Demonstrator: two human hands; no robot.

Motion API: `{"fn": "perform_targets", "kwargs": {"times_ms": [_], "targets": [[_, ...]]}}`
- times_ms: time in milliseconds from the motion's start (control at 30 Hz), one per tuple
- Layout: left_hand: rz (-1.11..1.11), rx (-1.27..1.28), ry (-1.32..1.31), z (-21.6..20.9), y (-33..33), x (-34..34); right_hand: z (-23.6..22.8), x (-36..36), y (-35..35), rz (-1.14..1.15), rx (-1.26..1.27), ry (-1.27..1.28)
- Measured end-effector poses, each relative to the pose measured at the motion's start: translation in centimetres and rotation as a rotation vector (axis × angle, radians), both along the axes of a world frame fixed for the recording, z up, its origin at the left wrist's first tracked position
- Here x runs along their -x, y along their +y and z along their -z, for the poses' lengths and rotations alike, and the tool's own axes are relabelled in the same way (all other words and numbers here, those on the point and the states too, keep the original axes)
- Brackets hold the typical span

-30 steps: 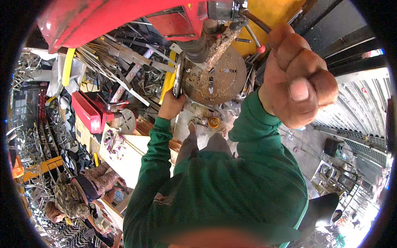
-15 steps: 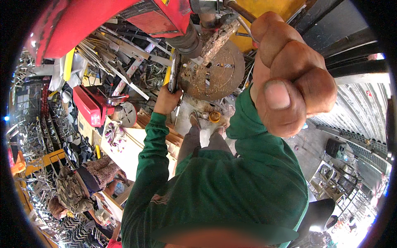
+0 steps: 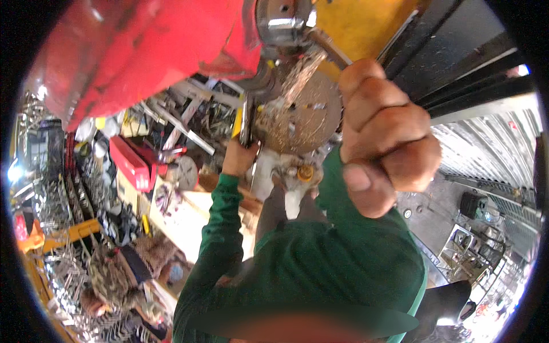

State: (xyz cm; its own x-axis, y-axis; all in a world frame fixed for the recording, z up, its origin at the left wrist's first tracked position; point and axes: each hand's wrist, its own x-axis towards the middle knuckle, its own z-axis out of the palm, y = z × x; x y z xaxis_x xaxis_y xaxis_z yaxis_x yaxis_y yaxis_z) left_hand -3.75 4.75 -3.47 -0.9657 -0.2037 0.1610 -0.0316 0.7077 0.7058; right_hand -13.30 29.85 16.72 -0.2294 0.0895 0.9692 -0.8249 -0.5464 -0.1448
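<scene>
A red drill press (image 3: 166,57) fills the upper left, close to me. My right hand (image 3: 389,134) is raised high and closed around the end of its feed lever (image 3: 329,47), which runs up to a shiny metal hub (image 3: 284,23). Below, my left hand (image 3: 240,157) is wrapped round a shiny metal tube (image 3: 246,120) at the left edge of the round, chip-strewn press table (image 3: 317,123). The tube's far end reaches under the dark spindle part (image 3: 261,80); the drill's tip is hidden there. A rough brown column-like piece (image 3: 303,77) stands behind the table.
Metal strips and offcuts (image 3: 183,123) are heaped left of the table. A second red machine (image 3: 131,163) stands beside a pale board (image 3: 189,217). Another person (image 3: 114,274) bends over work at lower left. A small yellow-brown container (image 3: 305,172) sits near my feet. Corrugated metal (image 3: 474,148) lines the right.
The press head looks larger and nearer as my view shifts. My right hand sits lower and farther left in the picture, still on the lever. My left hand keeps hold of the tube.
</scene>
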Motion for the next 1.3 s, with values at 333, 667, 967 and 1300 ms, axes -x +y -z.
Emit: {"fn": "perform_targets", "kwargs": {"times_ms": [333, 667, 967, 1300], "targets": [[-0.09, -0.095, -0.228, -1.0, -0.6, -1.3, 0.4, -0.2, -0.6, 0.044, -0.008, -0.094], [-0.051, -0.165, -0.113, 2.7, -1.6, -1.0, 0.2, -0.5, -1.5, 0.081, 0.144, -0.18], [0.0, -0.397, -0.453, -1.7, -2.5, -1.2, -0.8, 0.0, -2.1, 0.155, 0.08, -0.103], [0.01, -0.676, -0.559, -1.0, -3.4, -0.3, 0.2, -0.1, -1.9, 0.141, 0.176, -0.136]]}}
